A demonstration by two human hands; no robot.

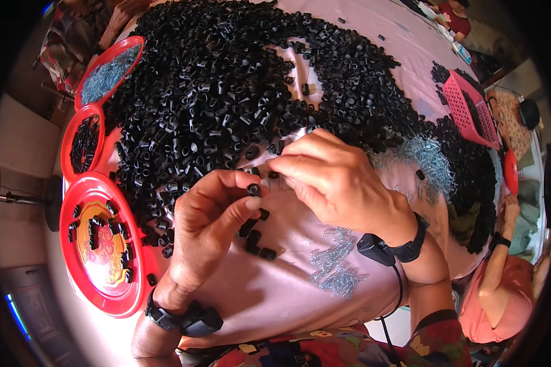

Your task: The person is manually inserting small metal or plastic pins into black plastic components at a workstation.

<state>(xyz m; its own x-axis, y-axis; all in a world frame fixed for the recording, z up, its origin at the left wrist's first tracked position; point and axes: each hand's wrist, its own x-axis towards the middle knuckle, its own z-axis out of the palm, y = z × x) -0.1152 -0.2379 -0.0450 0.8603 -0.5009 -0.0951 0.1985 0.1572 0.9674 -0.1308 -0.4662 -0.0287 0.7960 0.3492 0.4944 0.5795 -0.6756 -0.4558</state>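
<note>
My left hand (205, 223) pinches a small black ring-shaped plastic piece (253, 189) between thumb and fingertips, its round opening turned up toward me. Close on its right, my right hand (346, 183) is closed, fingertips pressed together; whatever they hold is hidden or too small to name. Beyond both hands spreads a large heap of similar black pieces (214, 92). A few loose black pieces (251, 241) lie on the pink cloth (281, 293) beneath my hands. Small shiny bluish-silver bits (337, 266) lie scattered below my right hand.
At left stand three red plates: the nearest plate (113, 301) holds several black assemblies, the middle plate (67, 153) dark thin parts, the far plate (139, 43) silvery bits. More silvery bits (431, 165) and a pink basket (471, 113) are at right. A co-worker's arm (496, 263) reaches in there.
</note>
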